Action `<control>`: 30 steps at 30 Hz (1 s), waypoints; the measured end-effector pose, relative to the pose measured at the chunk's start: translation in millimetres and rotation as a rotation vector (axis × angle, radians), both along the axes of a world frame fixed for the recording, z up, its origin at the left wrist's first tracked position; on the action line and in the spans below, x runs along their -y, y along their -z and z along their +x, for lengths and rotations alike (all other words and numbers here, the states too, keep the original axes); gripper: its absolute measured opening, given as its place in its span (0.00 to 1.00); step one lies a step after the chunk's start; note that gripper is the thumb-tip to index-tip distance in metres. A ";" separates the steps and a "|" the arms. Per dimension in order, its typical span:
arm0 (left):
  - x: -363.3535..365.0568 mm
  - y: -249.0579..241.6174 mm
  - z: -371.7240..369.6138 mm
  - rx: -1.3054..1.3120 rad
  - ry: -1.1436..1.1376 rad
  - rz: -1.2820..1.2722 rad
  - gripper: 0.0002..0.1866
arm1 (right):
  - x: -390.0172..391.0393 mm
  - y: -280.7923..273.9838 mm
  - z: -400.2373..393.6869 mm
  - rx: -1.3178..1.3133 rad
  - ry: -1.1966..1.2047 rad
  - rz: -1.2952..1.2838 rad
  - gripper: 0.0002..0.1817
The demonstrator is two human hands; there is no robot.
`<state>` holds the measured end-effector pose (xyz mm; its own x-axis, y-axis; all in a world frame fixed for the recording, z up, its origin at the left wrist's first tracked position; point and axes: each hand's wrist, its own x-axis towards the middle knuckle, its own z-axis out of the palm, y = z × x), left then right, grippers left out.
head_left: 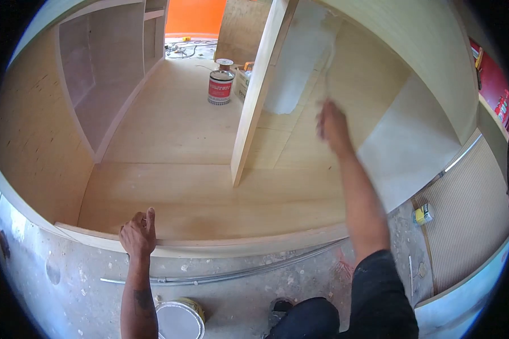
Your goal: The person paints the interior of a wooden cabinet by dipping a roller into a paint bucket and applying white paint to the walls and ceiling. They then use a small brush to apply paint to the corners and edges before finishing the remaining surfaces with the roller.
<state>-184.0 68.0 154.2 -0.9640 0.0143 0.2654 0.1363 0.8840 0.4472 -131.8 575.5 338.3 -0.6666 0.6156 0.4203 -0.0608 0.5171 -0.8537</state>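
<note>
My left hand (137, 233) is on the front edge (192, 246) of a large unpainted wooden cabinet, fingers curled over the board and thumb pointing up. Further in, to the right of an upright wooden divider (260, 90), my right hand (333, 125) is closed around a thin-handled painting tool (328, 70). Motion blurs this tool, and I cannot make out whether its head is a brush or a roller. It reaches up along the plywood panel (362, 85), beside a white painted patch (297, 70).
A red-labelled can (220, 87) stands left of the divider, near a spool (225, 65). Below the cabinet, metal rods (209, 279) and a lidded bucket (179, 321) are on the concrete floor. A small yellow can (422, 214) is at the right, by a ribbed panel (469, 214).
</note>
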 end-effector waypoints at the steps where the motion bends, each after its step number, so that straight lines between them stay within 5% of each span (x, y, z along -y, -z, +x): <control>1: -1.5 -1.3 0.1 0.005 -0.007 -0.001 0.27 | 7.3 -43.9 -2.0 -0.031 -0.014 -0.055 0.25; 3: -2.1 -6.0 1.3 0.026 0.001 -0.025 0.27 | 11.3 -97.0 -2.4 -0.066 -0.008 -0.123 0.28; 6: -0.6 -1.1 1.1 -0.017 0.011 -0.007 0.27 | -11.1 -78.3 2.8 -0.073 0.010 0.015 0.28; 8: 0.6 3.3 0.6 -0.041 0.012 0.001 0.27 | -23.4 -14.8 12.3 0.002 0.072 0.055 0.25; 9: 1.4 4.5 0.3 -0.038 0.011 -0.008 0.27 | -61.6 45.6 15.6 0.043 0.070 0.277 0.25; 12: 3.9 4.7 -0.6 -0.028 0.036 0.012 0.28 | -12.1 142.9 66.5 0.268 0.117 -0.188 0.25; 14: 4.2 2.8 0.6 -0.019 0.051 0.017 0.28 | 2.3 159.6 84.6 0.320 0.088 -0.271 0.24; 17: 2.2 1.0 -0.1 -0.037 0.047 0.004 0.28 | -18.1 145.0 73.2 0.232 0.108 -0.219 0.23; 18: 2.4 3.5 -0.1 -0.056 0.046 0.000 0.28 | -67.9 153.1 58.5 0.120 0.116 0.129 0.23; 24: 0.0 6.0 -2.9 -0.017 0.004 -0.011 0.28 | -43.4 -87.1 28.3 -0.090 -0.012 -0.141 0.26; 27: -2.5 -1.0 -0.1 -0.002 0.009 0.014 0.28 | -32.5 -104.5 31.4 -0.058 0.035 -0.150 0.26; 30: -2.0 4.9 -0.8 -0.009 0.013 -0.003 0.28 | -53.9 -24.1 45.4 0.017 -0.019 -0.127 0.26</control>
